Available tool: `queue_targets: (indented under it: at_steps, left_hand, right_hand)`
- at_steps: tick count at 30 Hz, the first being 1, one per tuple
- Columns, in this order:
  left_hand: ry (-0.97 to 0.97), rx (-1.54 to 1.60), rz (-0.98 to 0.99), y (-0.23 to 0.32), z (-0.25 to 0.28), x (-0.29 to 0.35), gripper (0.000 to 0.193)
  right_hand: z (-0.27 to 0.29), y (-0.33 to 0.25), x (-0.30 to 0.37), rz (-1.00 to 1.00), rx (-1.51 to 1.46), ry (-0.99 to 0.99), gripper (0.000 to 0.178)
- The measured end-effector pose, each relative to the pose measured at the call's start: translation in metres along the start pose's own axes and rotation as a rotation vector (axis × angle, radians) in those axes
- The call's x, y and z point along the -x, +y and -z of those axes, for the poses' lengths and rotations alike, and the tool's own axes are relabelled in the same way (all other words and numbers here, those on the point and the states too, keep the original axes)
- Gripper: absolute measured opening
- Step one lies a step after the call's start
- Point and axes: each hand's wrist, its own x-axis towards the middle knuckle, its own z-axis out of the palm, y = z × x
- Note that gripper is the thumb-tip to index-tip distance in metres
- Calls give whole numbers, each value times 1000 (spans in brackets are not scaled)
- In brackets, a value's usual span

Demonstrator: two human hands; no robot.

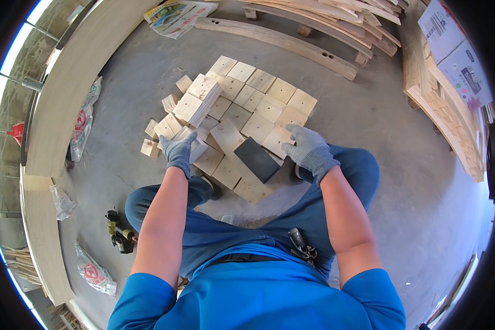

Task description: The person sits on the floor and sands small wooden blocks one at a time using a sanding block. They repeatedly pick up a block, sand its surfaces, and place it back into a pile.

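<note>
Both my hands wear grey gloves. My left hand [179, 149] is at the left side of a layout of pale wooden blocks [239, 116], touching the loose blocks there. Its thumb and fingers are spread, and the undersides of the fingers are hidden. A taller stack of blocks [192, 107] stands just beyond it. My right hand [312, 151] is by the layout's right edge with thumb and forefinger apart, nothing visible between them. A dark rectangular block [257, 159] lies tilted on a longer pale board [227, 136], between my hands. Many blocks show a small dark hole on top.
A cordless power tool [119, 232] lies on the floor at my left. Long boards [66, 93] stand along the left, near plastic bags [86, 118]. Stacked timber [335, 22] is at the far side, with a beam [280, 44] before it. Cardboard boxes [457, 60] sit on wood at right.
</note>
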Motion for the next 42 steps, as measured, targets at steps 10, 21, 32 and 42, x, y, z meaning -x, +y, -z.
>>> queue_targets:
  at_steps: [10,21,32,42]
  left_hand:
    - [-41,107,28,8,14,11,129]
    - [-320,930,258,-26,49,62,105]
    - [-421,869,214,-20,7,98,103]
    - [-455,941,156,-9,-20,94,107]
  right_hand:
    - [-21,2,-11,32,61,-57,58]
    - [-27,-13,-14,79,4,-123,65]
    - [-63,-46,-9,37,120,-210,106]
    - [-90,-73,-2,-7,271,-198,106]
